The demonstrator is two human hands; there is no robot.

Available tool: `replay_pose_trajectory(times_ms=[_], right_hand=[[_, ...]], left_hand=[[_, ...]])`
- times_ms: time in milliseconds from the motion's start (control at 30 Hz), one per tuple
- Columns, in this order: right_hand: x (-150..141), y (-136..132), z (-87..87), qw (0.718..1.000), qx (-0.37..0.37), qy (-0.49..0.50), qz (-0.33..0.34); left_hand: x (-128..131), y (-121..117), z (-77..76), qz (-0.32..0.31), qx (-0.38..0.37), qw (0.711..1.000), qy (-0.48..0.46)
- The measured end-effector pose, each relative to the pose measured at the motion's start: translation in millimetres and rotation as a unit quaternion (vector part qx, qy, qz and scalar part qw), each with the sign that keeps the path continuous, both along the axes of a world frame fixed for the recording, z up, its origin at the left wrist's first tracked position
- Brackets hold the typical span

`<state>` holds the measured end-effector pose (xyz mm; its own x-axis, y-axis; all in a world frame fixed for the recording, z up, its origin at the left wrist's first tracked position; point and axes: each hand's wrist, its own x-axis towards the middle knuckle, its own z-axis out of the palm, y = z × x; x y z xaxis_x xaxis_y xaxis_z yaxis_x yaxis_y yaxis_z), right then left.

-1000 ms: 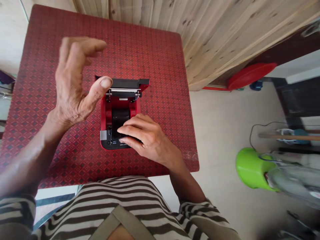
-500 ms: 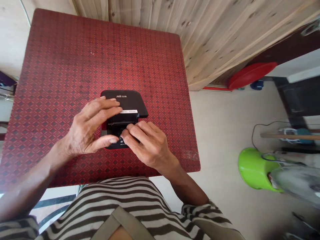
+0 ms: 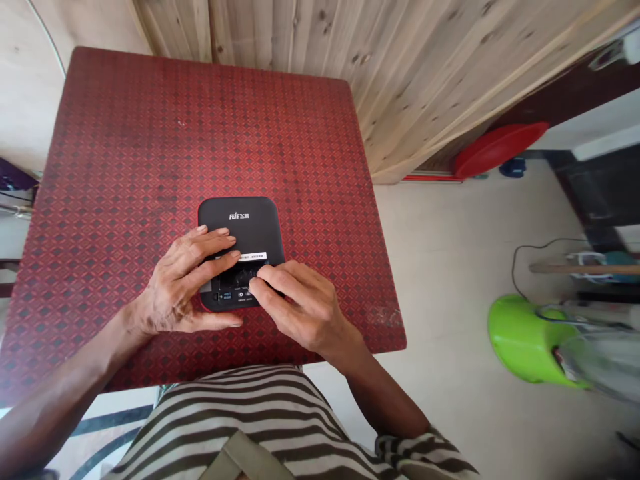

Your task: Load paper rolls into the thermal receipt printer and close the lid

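Observation:
A small black receipt printer (image 3: 245, 233) with white lettering, a white label strip and a thin red edge lies on the red patterned table (image 3: 210, 133). Its lid looks flat, and a dark recess with small sockets or marks runs along its near side. My left hand (image 3: 177, 283) rests over the left part, fingers spread on the lid, thumb stretched out past the near edge. At the right of the recess, my right hand (image 3: 300, 300) has its fingers bent and pressed together. The fingertips touch the printer there; what lies between them is hidden.
Wooden planks (image 3: 300, 40) border the table's far side. To the right on the floor are a green bucket (image 3: 525, 340), a red basin (image 3: 500, 150) and a dark cable (image 3: 517, 267). The table's near edge meets my striped shirt (image 3: 240, 407).
The printer's lid, tilted up with a roller bar showing before, now lies flat. My left thumb has drawn back from the recess to the near edge. The view has shifted slightly.

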<state>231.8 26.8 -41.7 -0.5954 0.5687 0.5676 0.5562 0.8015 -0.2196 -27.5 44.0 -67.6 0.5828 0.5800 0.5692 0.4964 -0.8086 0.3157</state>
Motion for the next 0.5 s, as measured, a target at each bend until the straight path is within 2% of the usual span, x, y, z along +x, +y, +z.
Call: replay_pose_trajectory(times_ms=[133, 233, 300, 400, 500], right_hand=[[2.5, -2.6, 1.2, 1.000, -0.023, 0.016, -0.008], [9.2, -0.3, 4.5, 0.996, -0.044, 0.069, -0.017], [17.7, 7.0, 1.6, 0.990, -0.067, 0.117, -0.051], [34.2, 28.1, -19.3, 0.966, -0.136, 0.178, -0.129], [47.6, 52.5, -54.8, 0.940, -0.215, 0.183, -0.193]], left_hand=[[0.0, 0.1, -1.3, 0.007, 0.001, 1.000, 0.009], [-0.1, -0.9, -3.0, 0.006, 0.008, 1.000, 0.018], [0.1, -3.9, -3.8, 0.009, 0.009, 1.000, 0.025], [0.0, -14.0, -6.0, 0.056, -0.001, 0.998, 0.002], [-1.3, -29.8, -13.0, 0.124, 0.021, 0.990, -0.054]])
